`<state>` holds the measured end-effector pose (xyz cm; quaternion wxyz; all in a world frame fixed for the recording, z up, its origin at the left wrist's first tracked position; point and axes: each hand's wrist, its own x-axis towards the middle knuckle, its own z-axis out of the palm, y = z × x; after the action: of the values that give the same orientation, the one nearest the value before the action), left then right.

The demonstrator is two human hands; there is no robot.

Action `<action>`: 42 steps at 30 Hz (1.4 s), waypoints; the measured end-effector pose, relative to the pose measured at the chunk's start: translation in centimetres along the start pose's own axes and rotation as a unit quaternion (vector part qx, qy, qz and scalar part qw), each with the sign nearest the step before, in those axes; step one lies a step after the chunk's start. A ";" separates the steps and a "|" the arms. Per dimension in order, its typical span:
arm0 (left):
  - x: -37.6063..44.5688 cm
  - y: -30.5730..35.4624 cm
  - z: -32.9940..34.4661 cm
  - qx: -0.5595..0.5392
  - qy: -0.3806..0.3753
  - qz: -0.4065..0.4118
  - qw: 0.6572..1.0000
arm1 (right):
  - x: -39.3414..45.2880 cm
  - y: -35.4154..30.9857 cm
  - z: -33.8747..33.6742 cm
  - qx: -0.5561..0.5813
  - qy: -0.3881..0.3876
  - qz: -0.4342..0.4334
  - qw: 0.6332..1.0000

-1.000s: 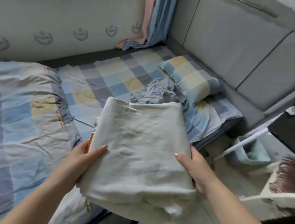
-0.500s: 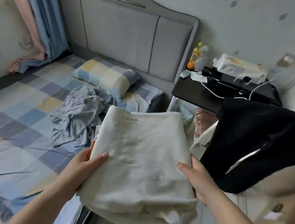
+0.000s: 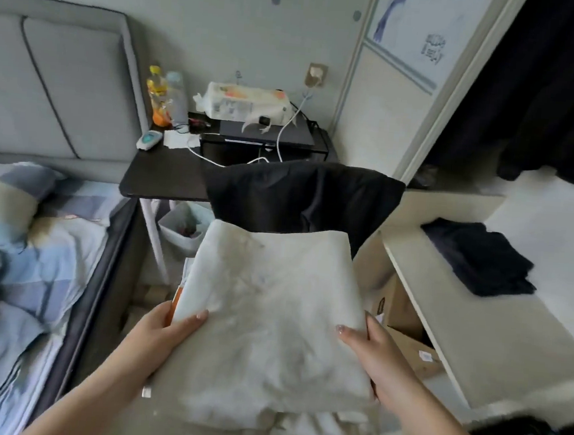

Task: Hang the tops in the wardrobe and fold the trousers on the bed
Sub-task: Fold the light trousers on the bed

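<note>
Holding folded pale trousers (image 3: 270, 319) at mid-air, between both hands, in front of the body. Left hand (image 3: 163, 327) gripping the left edge, thumb lying on top of the cloth, fingers hidden beneath. Right hand (image 3: 376, 353) gripping the right edge likewise, thumb on top. Both hands curled round the bundle; neither hanging free.

Judging handling: soft, limp, light fabric. Creasing visibly across the top layer; loose ends sagging below the near edge, between the wrists. Not stiff enough for one-edge carrying; likely unfolding if gripped at one side only. Not fragile, not slippery by appearance. An orange tag or strip (image 3: 176, 299) peeking out just beyond the left thumb; attachment to the bundle not determinable.

Best hold, as judgement: supporting from below at both side edges, as now, thumbs clamping the top layers so the stack keeps its fold. Tucking up the drooping near end advisable before setting down.

Surroundings relative to the hands: bed (image 3: 33, 283) lying well to the left; black garment (image 3: 301, 191) draped just beyond the bundle; white shelf (image 3: 468, 341) sitting to the right, carrying a dark folded garment (image 3: 478, 256); cluttered dark surface (image 3: 165, 173) standing further ahead; open wardrobe (image 3: 543, 83) rising far ahead-right.
</note>
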<state>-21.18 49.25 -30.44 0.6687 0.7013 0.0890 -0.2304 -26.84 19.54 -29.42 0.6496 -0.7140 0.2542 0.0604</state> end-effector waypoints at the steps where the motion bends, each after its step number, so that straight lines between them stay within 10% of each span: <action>1: 1.3 0.3 1.7 0.015 -0.018 -0.001 1.000 | 0.3 0.5 -1.6 0.006 0.023 0.006 1.000; 22: 29.2 6.6 31.3 0.238 -0.371 -0.026 0.897 | 9.2 4.2 -16.0 0.139 0.459 0.158 0.863; 42: 37.5 5.0 62.1 0.390 -0.459 -0.001 0.798 | 20.2 12.4 -35.9 0.190 0.657 0.233 0.692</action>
<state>1.23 -18.86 -42.51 0.3007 0.7153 -0.3252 -0.5406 -23.60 -20.96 -43.60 0.4040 -0.3508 0.7803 -0.3239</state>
